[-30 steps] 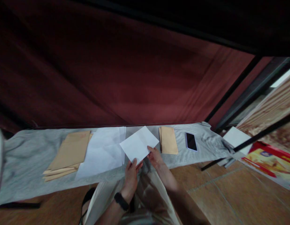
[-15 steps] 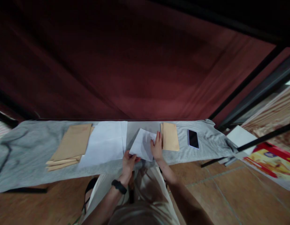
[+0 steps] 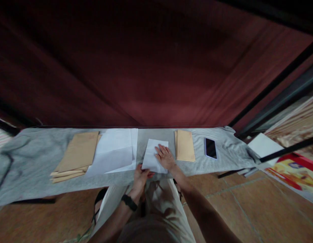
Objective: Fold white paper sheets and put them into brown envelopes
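A folded white sheet of paper [image 3: 151, 154] lies flat on the grey cloth-covered table [image 3: 32, 155] right in front of me. My right hand [image 3: 165, 157] rests palm down on the sheet's right half, fingers spread. My left hand [image 3: 141, 178] pinches the sheet's near left corner at the table's front edge; a black band sits on that wrist. A small stack of brown envelopes [image 3: 185, 145] lies just right of the sheet. A pile of white sheets [image 3: 115, 151] lies just left of it.
A larger stack of brown envelopes [image 3: 77, 156] sits further left. A black phone [image 3: 210, 148] lies right of the small stack. A dark red curtain [image 3: 151, 67] hangs behind the table. White paper [image 3: 264, 145] and a colourful box [image 3: 296, 173] are at the right, on a tiled floor.
The white sheet, held up tilted in both hands a second ago, now lies flat on the table. My right hand moved from its edge onto its top.
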`<state>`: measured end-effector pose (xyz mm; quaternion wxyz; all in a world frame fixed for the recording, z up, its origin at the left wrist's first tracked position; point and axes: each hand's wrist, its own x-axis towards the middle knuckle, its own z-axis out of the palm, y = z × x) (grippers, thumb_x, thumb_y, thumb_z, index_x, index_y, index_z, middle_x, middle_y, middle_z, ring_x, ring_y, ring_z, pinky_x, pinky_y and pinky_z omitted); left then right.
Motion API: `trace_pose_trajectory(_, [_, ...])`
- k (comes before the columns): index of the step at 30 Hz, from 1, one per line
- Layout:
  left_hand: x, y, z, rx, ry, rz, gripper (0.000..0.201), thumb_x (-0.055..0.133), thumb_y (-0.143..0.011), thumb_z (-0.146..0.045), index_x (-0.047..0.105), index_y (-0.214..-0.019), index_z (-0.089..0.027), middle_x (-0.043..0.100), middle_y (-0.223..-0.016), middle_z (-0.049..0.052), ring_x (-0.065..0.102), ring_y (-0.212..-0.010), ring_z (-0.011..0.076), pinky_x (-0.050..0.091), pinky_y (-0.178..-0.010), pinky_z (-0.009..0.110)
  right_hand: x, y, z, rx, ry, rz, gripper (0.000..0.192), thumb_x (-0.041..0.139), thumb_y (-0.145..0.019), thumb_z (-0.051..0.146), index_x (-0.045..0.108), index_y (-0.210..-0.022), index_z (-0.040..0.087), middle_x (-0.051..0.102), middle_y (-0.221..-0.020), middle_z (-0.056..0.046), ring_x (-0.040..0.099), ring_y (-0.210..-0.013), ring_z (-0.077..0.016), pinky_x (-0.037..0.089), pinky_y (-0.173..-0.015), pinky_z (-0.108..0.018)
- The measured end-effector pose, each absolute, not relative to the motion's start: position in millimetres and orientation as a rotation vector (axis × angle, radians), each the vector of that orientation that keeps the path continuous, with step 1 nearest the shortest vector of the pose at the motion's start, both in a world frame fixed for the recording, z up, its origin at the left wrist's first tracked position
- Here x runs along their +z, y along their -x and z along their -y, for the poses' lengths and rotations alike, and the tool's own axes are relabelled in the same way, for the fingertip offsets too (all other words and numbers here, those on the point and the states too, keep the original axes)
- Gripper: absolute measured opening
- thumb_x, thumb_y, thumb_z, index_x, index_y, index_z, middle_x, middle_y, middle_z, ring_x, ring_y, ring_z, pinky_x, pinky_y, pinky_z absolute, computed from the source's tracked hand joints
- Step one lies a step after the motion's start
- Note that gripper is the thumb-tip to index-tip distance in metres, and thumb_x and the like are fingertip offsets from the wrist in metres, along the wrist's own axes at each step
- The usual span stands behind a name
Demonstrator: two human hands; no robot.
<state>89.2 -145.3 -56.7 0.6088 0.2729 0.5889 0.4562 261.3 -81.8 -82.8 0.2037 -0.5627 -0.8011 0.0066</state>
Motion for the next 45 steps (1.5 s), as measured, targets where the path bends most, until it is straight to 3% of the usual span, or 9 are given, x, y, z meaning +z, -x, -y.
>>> trace_pose_trajectory(8, [-52, -89, 147, 1.004, -0.637, -1.378, 0.035, 0.071, -0.078, -0.014, 0.047, -0.105, -0.018, 0.067, -0.062, -0.003, 0.07, -0.053, 0.0174, 0.056, -0.051, 0.024, -69, -268, 45, -0.08, 1.755, 2.27, 0.054, 0.045, -0.104, 0.024, 0.033, -0.156, 0.024, 0.037, -0.16, -0.009, 0.037, -0.147, -0.0234, 0.02, -0.125, -0.052])
trace_pose_trajectory(15, [-51, -89, 140, 0.911, -0.634, -1.414, 0.027, 0.05, -0.092, -0.012, 0.044, -0.118, -0.017, 0.064, -0.057, -0.003, 0.07, -0.053, 0.0176, 0.058, -0.056, 0.028, -73, -230, 82, 0.005, 1.544, 2.385, 0.05, 0.04, -0.106, 0.043, 0.042, -0.152, 0.024, 0.036, -0.161, -0.007, 0.036, -0.148, -0.0242, 0.027, -0.123, -0.049])
trace_pose_trajectory(19, [-49, -86, 137, 0.863, -0.631, -1.431, 0.029, 0.04, -0.095, -0.011, 0.042, -0.123, -0.017, 0.063, -0.057, -0.001, 0.069, -0.052, 0.0186, 0.059, -0.06, 0.031, -76, -227, 112, 0.079, 1.356, 2.513, 0.046, 0.04, -0.106, 0.04, 0.045, -0.15, 0.026, 0.039, -0.16, -0.003, 0.037, -0.147, -0.0203, 0.027, -0.123, -0.045])
trace_pose_trajectory(27, [-42, -80, 140, 0.833, -0.668, -1.419, 0.023, 0.037, -0.096, -0.014, 0.044, -0.117, -0.018, 0.065, -0.058, -0.002, 0.067, -0.049, 0.0158, 0.057, -0.055, 0.027, -69, -261, 152, 0.162, 1.218, 2.609, 0.048, 0.038, -0.107, 0.038, 0.037, -0.154, 0.028, 0.039, -0.159, -0.001, 0.038, -0.146, -0.0166, 0.027, -0.124, -0.041])
trace_pose_trajectory(33, [-40, -80, 143, 0.838, -0.664, -1.421, 0.023, 0.039, -0.097, -0.016, 0.042, -0.12, -0.017, 0.067, -0.062, 0.0, 0.068, -0.051, 0.0168, 0.057, -0.056, 0.028, -76, -294, 162, 0.076, 1.433, 2.447, 0.051, 0.041, -0.106, 0.037, 0.038, -0.154, 0.02, 0.036, -0.161, -0.008, 0.037, -0.147, -0.0212, 0.03, -0.122, -0.044])
trace_pose_trajectory(37, [-38, -78, 147, 0.851, -0.684, -1.41, 0.021, 0.041, -0.099, -0.017, 0.041, -0.12, -0.019, 0.068, -0.065, 0.0, 0.069, -0.055, 0.0164, 0.059, -0.061, 0.03, -81, -306, 164, 0.067, 1.527, 2.352, 0.051, 0.04, -0.106, 0.035, 0.039, -0.154, 0.017, 0.041, -0.158, -0.009, 0.039, -0.146, -0.022, 0.03, -0.122, -0.045])
trace_pose_trajectory(42, [-34, -79, 148, 0.801, -0.744, -1.411, 0.01, 0.046, -0.098, -0.018, 0.044, -0.108, -0.019, 0.069, -0.067, 0.001, 0.072, -0.061, 0.016, 0.059, -0.068, 0.029, -80, -290, 162, 0.074, 1.649, 2.203, 0.045, 0.034, -0.107, 0.033, 0.051, -0.146, 0.018, 0.052, -0.151, -0.008, 0.046, -0.141, -0.0201, 0.031, -0.12, -0.043])
trace_pose_trajectory(45, [-33, -76, 153, 0.691, -0.799, -1.445, 0.007, 0.053, -0.096, -0.025, 0.048, -0.094, -0.02, 0.066, -0.058, 0.0, 0.068, -0.052, 0.0169, 0.056, -0.058, 0.027, -78, -279, 163, 0.009, 1.667, 2.194, 0.046, 0.041, -0.106, 0.037, 0.049, -0.148, 0.021, 0.046, -0.155, -0.009, 0.044, -0.143, -0.0228, 0.029, -0.121, -0.046])
